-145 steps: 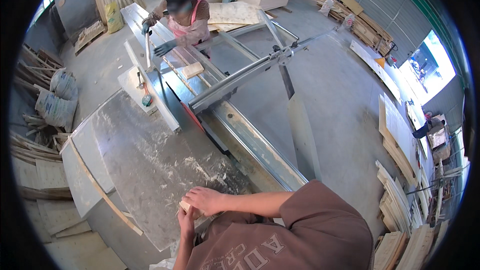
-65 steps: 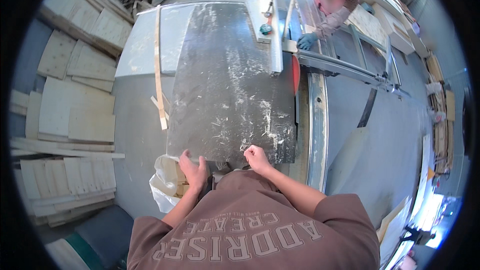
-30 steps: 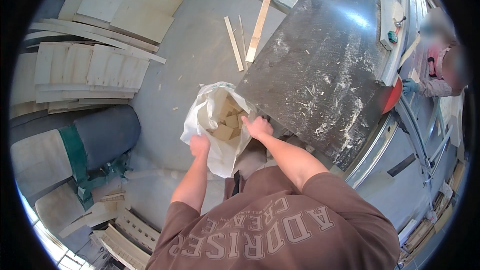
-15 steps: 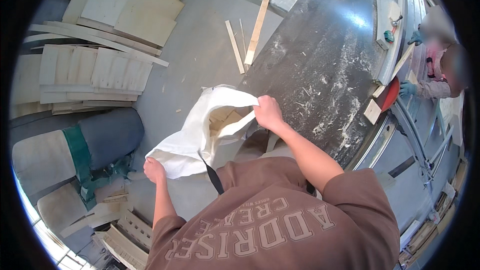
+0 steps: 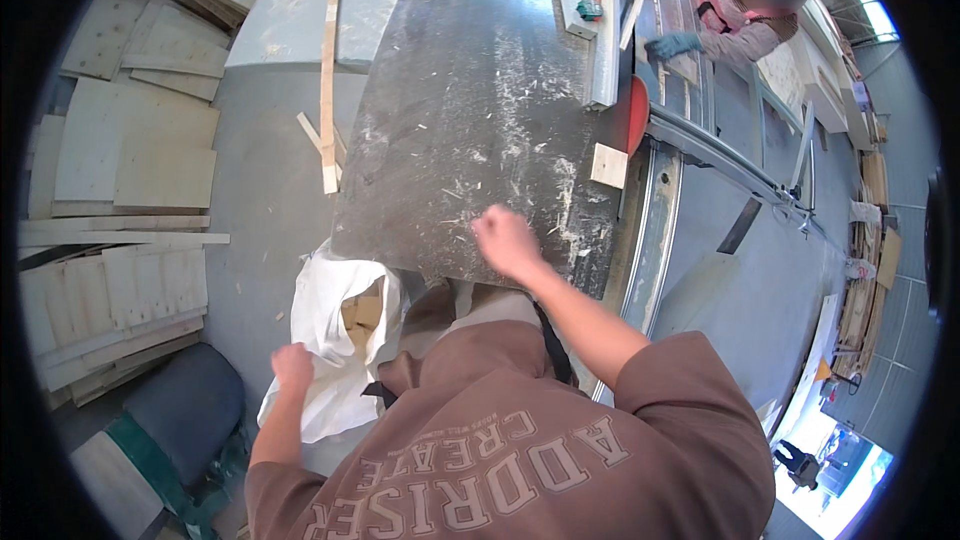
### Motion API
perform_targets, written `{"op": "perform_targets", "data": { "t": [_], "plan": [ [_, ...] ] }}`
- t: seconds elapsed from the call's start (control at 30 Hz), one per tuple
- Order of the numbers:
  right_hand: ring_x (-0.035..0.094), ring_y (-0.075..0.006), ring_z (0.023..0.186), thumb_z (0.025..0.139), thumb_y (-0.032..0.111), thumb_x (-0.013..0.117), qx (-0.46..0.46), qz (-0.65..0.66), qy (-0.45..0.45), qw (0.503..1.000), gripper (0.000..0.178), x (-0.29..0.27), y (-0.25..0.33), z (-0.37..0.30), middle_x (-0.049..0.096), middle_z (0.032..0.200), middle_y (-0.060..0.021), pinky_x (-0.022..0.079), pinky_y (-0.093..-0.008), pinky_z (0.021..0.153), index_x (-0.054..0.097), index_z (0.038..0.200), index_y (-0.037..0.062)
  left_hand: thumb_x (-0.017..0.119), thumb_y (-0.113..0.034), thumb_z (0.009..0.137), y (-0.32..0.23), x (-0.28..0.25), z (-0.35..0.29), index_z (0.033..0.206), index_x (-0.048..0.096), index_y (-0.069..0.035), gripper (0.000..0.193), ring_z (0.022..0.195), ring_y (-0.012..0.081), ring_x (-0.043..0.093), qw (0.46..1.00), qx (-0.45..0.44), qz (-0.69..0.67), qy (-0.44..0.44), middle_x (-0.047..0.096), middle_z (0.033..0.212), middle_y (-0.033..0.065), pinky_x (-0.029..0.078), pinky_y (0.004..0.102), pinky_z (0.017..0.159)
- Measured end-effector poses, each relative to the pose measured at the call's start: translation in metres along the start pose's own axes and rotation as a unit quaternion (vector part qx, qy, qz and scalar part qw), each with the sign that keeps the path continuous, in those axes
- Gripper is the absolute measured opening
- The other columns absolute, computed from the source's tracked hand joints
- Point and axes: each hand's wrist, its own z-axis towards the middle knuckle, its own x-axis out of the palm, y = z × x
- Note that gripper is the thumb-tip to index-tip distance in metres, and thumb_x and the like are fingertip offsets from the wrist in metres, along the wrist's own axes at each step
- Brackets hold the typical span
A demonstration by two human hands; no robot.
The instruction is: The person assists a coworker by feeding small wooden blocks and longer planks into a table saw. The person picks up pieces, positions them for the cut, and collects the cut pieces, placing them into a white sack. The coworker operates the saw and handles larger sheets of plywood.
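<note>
White sack (image 5: 330, 395), rumpled, gaping just beside the near-left corner of the dark table (image 5: 430, 150), with tan wood pieces (image 5: 362, 318) showing through the mouth. On the sack's left side, left hand (image 5: 291, 368), curled in close against the cloth; a hold on it quite plausible, but cannot tell from this angle. And over the near part of the table, right hand (image 5: 506, 242), blurred, bent inward, nothing visible in it; cannot tell about anything small tucked inside.

Pale shavings (image 5: 567, 202) strewn over the dark surface. Farther up, near the right edge, a wood block (image 5: 608, 166) lying just short of a red curved piece (image 5: 637, 115); beyond that, a co-worker's gloved hand (image 5: 673, 45) near a narrow wood strip (image 5: 639, 5).

Watch that sack! Crumpled on one side, so possibly prone to folding shut or tipping, with wood pieces spilling, from a lopsided tug. Watch for splinters too: possible pricks to bare skin from a careless sweep through the shavings. Bigger worry up by the red curved piece: likely trouble from straying too close, or from knocking the wood block toward the gloved hand.
</note>
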Motion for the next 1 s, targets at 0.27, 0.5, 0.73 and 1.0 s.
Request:
{"op": "perform_targets", "data": {
  "t": [0.27, 0.5, 0.73, 1.0],
  "plan": [
    [0.062, -0.0342, 0.11, 0.078, -0.001, 0.072, -0.02, -0.414, -0.089, 0.906, 0.046, -0.129, -0.146, 0.054, 0.059, 0.115, -0.0172, 0.053, -0.0462, 0.091, 0.059, 0.122, -0.0032, 0.058, -0.037, 0.102, 0.093, -0.108, 0.014, 0.117, 0.064, -0.004, 0.036, 0.115, 0.0402, 0.067, 0.802, -0.518, -0.179, -0.238, 0.072, 0.117, 0.0171, 0.054, 0.0538, 0.097],
    [0.071, -0.0339, 0.108, 0.079, 0.008, 0.076, 0.027, -0.496, -0.049, 0.866, 0.078, -0.142, -0.231, 0.119, 0.051, 0.142, -0.0246, 0.062, -0.0442, 0.084, 0.04, 0.147, -0.0045, 0.072, -0.021, 0.092, -0.02, -0.084, -0.001, 0.094, 0.07, -0.003, 0.018, 0.095, 0.039, 0.067, 0.921, -0.045, -0.266, -0.281, 0.071, 0.094, 0.0185, 0.053, 0.0471, 0.088],
    [0.067, -0.04, 0.111, 0.07, 0.023, 0.086, -0.094, -0.335, -0.006, 0.937, 0.086, -0.116, -0.04, 0.078, 0.055, 0.129, -0.0195, 0.058, -0.0497, 0.089, 0.044, 0.142, 0.0027, 0.071, -0.029, 0.089, -0.097, -0.113, -0.056, 0.116, 0.072, -0.005, 0.036, 0.109, 0.041, 0.069, 0.945, 0.009, -0.326, 0.024, 0.074, 0.115, 0.0218, 0.055, 0.0488, 0.091],
    [0.058, -0.0415, 0.126, 0.07, 0.028, 0.085, -0.422, 0.008, 0.157, 0.893, 0.099, 0.038, 0.218, -0.013, 0.049, 0.142, -0.0234, 0.053, -0.0472, 0.102, 0.034, 0.15, -0.0016, 0.083, -0.024, 0.077, -0.051, -0.08, -0.045, 0.13, 0.067, -0.01, 0.057, 0.14, 0.032, 0.047, 0.952, 0.023, -0.093, -0.289, 0.063, 0.135, 0.0135, 0.032, 0.0523, 0.12]
  ]
}}
